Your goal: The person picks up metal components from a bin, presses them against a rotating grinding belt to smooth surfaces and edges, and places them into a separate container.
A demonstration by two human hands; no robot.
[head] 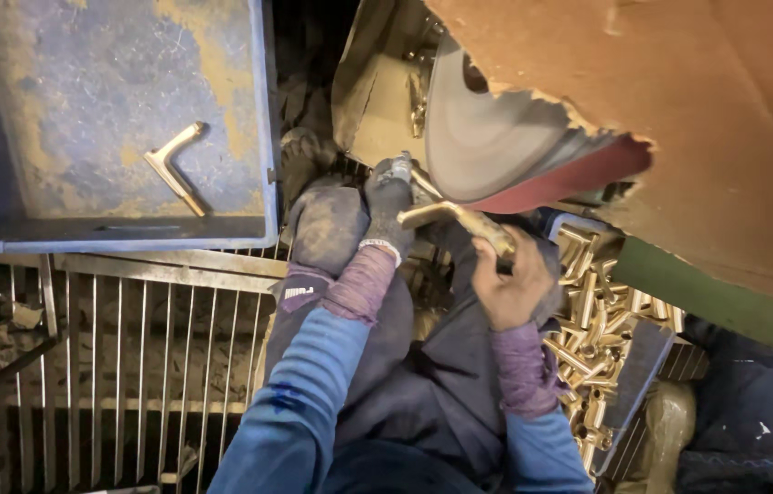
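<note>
Brass fitting held to the grinding wheel; one finished piece in the bin.

We see the gloved left hand [389, 206] closed on one end of an angled brass piece [446, 218] and the bare right hand [510, 284] gripping the other, pressing it against the grey-and-red wheel [505, 146]. One similar piece [176, 167] lies alone in the blue bin [263, 137]. A heap of brass parts [597, 338] sits beside the right hand; we judge most work remains.
</note>
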